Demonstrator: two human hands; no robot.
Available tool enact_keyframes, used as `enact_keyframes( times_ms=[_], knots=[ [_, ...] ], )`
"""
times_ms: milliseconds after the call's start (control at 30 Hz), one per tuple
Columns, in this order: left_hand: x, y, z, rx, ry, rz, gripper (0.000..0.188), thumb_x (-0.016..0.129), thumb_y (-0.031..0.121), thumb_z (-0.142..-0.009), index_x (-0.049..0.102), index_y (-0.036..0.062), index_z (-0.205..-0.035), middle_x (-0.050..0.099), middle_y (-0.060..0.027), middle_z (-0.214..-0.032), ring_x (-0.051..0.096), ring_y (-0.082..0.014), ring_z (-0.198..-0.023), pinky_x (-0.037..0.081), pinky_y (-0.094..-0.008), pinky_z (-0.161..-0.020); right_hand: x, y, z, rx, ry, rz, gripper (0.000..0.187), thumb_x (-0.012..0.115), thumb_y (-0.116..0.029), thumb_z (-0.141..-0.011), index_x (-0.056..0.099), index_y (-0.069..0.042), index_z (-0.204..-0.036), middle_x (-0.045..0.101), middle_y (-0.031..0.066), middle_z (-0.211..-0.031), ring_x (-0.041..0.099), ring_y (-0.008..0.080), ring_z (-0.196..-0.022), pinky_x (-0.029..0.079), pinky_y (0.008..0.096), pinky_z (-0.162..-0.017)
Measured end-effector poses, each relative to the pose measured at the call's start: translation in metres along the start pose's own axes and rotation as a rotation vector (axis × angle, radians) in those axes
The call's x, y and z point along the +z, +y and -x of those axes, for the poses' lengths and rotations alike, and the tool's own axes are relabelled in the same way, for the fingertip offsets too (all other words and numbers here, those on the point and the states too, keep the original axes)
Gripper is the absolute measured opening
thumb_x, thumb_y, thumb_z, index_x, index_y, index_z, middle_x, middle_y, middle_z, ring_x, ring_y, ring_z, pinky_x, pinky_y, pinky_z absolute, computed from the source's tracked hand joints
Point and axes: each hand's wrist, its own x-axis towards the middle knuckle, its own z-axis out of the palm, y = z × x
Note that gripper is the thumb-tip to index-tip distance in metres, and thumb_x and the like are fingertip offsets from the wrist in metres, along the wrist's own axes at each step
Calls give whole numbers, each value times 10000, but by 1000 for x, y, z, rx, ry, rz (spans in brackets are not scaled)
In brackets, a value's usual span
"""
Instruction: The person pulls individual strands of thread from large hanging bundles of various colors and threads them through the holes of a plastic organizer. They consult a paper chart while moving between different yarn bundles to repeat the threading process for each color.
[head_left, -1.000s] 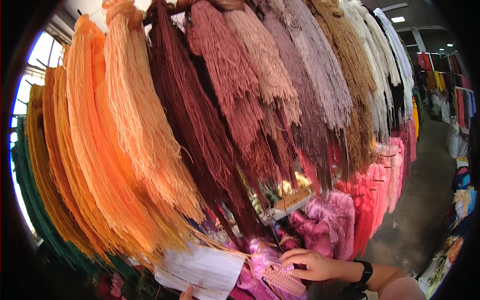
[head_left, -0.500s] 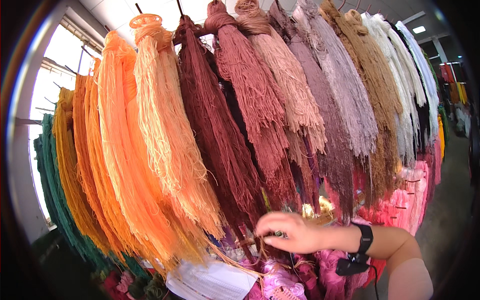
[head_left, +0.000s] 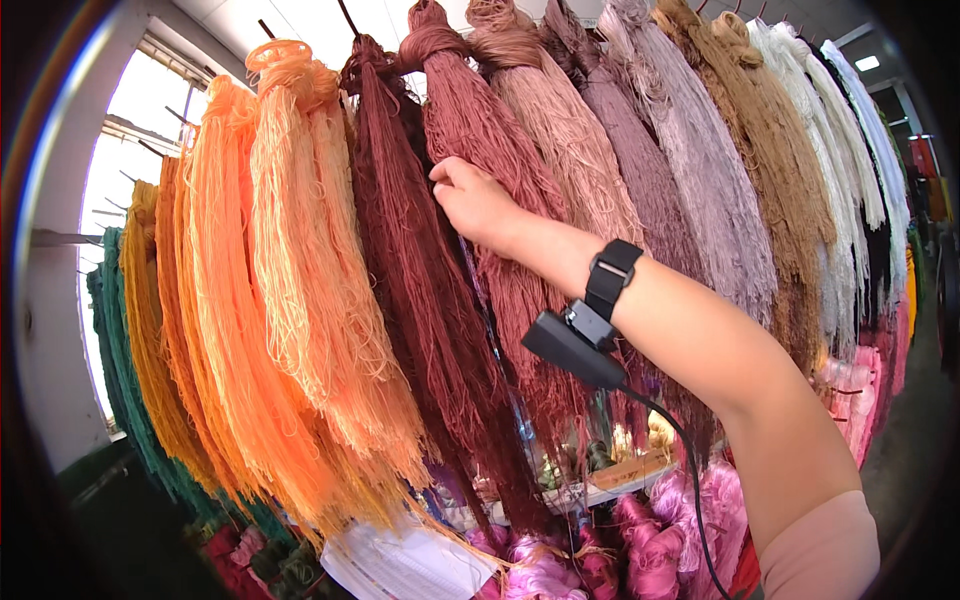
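My right hand (head_left: pixel 474 203) is raised between a dark maroon hank of thread (head_left: pixel 400 240) and a dusty-rose hank of thread (head_left: pixel 505 150). Its fingers are curled closed at the left edge of the dusty-rose hank; the fingertips are partly hidden. Below the hand, a narrow gap shows between these two hanks. A black strap (head_left: pixel 612 278) with a small dark device (head_left: pixel 572 350) and a cable is on my right wrist. My left hand is not visible. Under the orange hanks, a white printed sheet of paper (head_left: pixel 400 565) lies tilted.
Pale orange hanks (head_left: pixel 320 260) and green hanks (head_left: pixel 108 310) hang to the left on metal rods. Mauve (head_left: pixel 640 140), brown (head_left: pixel 770 160) and white hanks (head_left: pixel 815 190) hang to the right. Glossy pink-purple skeins (head_left: pixel 700 510) sit below, near a small wooden block (head_left: pixel 630 470).
My right hand has moved up and left, from the hanks' lower ends to the upper part of the dusty-rose hank. A gap now shows beside the maroon hank, and the view has shifted slightly.
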Motion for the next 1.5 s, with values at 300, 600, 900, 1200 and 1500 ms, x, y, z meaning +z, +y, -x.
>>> enact_keyframes(
  times_ms=[300, 600, 900, 1200, 1500],
  knots=[
    [45, 244, 41, 1332, 79, -986, 164, 557, 51, -666, 530, 12, -823, 533, -136, -828, 526, -291, -746, 449, -339, -638, -36, 27, -17, 213, -172, -549, 206, 406, -168, -794, 510, -20, -894, 512, 50, -784, 473, 137, -718, 378, 257, -665],
    [11, 428, -63, 1345, 906, -1331, 179, 443, 8, -620, 518, -13, -780, 520, -160, -840, 510, -305, -809, 422, -359, -719, -35, 32, -8, 119, -201, -554, 217, 388, -156, -806, 516, 7, -873, 516, 67, -772, 481, 137, -720, 398, 253, -675],
    [-63, 390, -84, 1265, 1303, -1086, 135, 528, 156, -702, 464, 46, -747, 493, -113, -752, 523, -283, -691, 404, -384, -626, -8, 39, -6, 252, -336, -460, 200, 408, -73, -772, 497, 26, -921, 520, 93, -844, 508, 155, -762, 417, 263, -644],
    [-80, 378, -99, 1557, 1260, -1121, 191, 512, 11, -602, 456, 28, -784, 472, -107, -841, 482, -312, -786, 397, -390, -630, 35, 26, -10, 309, -320, -465, 429, 601, -141, -664, 445, 1, -1037, 522, 60, -874, 480, 127, -751, 370, 269, -651],
    [-53, 382, -76, 1323, 481, 53, 577, 598, 296, -691, 364, -43, -1095, 498, -170, -986, 490, -203, -916, 379, -274, -790, 29, 18, -1, 449, -358, -848, 149, 536, -212, -741, 509, -121, -857, 521, 0, -839, 475, 117, -762, 367, 288, -696]
  ],
)
